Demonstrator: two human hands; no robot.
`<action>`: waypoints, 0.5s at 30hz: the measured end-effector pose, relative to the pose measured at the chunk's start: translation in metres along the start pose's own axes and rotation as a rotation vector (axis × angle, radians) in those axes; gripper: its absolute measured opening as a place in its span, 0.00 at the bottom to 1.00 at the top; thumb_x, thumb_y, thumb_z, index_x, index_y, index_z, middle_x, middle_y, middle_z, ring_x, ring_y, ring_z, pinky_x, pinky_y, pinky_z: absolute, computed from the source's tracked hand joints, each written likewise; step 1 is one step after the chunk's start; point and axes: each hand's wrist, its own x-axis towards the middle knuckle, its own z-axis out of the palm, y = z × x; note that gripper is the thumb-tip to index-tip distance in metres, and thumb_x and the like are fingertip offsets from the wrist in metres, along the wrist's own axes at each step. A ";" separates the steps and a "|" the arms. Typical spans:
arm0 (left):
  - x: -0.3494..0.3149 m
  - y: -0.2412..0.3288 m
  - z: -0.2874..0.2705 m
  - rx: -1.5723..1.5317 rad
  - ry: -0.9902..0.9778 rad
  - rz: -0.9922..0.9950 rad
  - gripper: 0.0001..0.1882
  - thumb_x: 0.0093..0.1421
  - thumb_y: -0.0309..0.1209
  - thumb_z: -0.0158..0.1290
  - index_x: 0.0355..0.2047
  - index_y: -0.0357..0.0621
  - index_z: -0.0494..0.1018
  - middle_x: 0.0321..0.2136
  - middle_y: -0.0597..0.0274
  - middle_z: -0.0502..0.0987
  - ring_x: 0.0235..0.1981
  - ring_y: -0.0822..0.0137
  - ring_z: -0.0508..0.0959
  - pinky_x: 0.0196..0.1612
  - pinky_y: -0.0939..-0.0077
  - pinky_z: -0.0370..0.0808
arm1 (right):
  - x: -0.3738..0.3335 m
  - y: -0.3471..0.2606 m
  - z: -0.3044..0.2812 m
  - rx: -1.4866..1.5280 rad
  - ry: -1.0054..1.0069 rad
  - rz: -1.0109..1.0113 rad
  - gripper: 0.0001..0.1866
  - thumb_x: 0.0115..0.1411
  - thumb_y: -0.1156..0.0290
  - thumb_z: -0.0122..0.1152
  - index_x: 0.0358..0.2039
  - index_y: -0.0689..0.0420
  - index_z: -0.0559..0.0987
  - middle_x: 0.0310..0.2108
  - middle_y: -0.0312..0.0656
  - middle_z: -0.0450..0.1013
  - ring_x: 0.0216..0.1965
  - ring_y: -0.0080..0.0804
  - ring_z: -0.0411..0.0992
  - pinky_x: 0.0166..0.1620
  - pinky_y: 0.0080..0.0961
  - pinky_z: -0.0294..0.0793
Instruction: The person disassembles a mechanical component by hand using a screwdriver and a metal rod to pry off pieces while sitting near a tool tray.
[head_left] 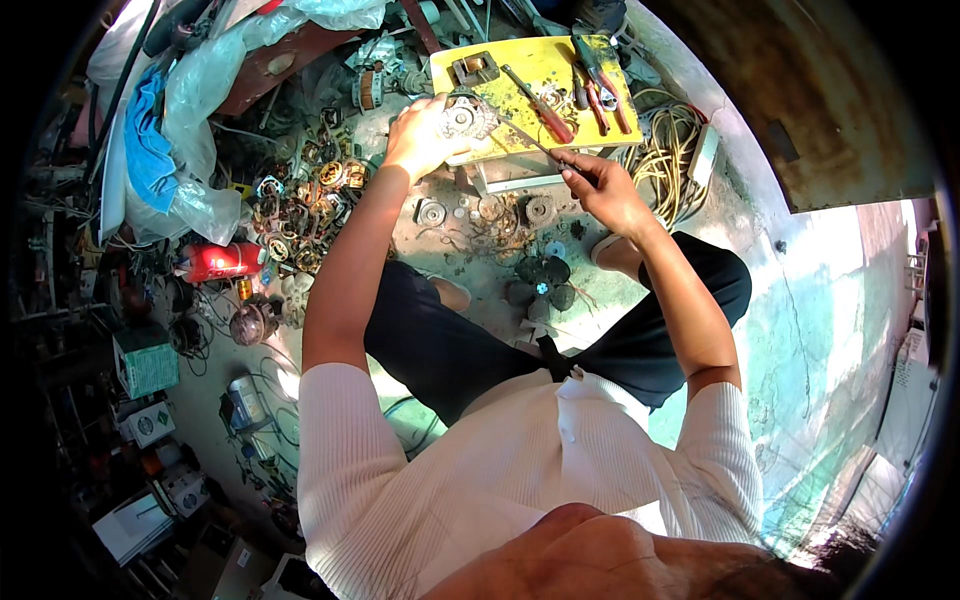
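My left hand (420,135) grips a round metal motor part (468,117) that rests on the near edge of a low yellow table (535,62). My right hand (600,187) holds a thin screwdriver (530,140) whose tip points up and left toward the motor part. On the yellow table lie a red-handled screwdriver (545,110), red-handled pliers (605,95) and a small square metal block (475,68).
Small fan blades (543,280), washers and metal bits lie on the floor between my legs. A heap of copper motor windings (305,205) sits to the left, beside a red canister (222,260). Coiled yellow cable (668,155) lies right of the table. Boxes line the left.
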 end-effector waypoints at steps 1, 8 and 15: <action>0.001 0.000 0.001 -0.004 -0.001 0.010 0.53 0.42 0.53 0.72 0.64 0.37 0.66 0.56 0.47 0.73 0.57 0.51 0.74 0.61 0.64 0.69 | 0.001 0.002 0.000 -0.017 0.003 -0.033 0.19 0.71 0.65 0.56 0.61 0.50 0.76 0.23 0.26 0.66 0.25 0.15 0.61 0.30 0.17 0.66; -0.003 0.002 0.002 0.016 0.035 0.017 0.50 0.42 0.50 0.72 0.63 0.39 0.68 0.55 0.47 0.75 0.56 0.51 0.75 0.60 0.62 0.70 | 0.003 -0.014 -0.007 0.003 -0.133 0.037 0.20 0.71 0.68 0.54 0.62 0.52 0.75 0.22 0.26 0.63 0.25 0.16 0.58 0.31 0.16 0.63; 0.003 -0.003 0.001 -0.029 0.018 0.039 0.50 0.40 0.50 0.72 0.62 0.40 0.69 0.53 0.46 0.76 0.54 0.50 0.76 0.59 0.62 0.70 | -0.025 -0.033 0.004 -0.590 -0.065 -0.015 0.20 0.64 0.69 0.58 0.57 0.49 0.78 0.39 0.58 0.77 0.42 0.55 0.77 0.47 0.40 0.76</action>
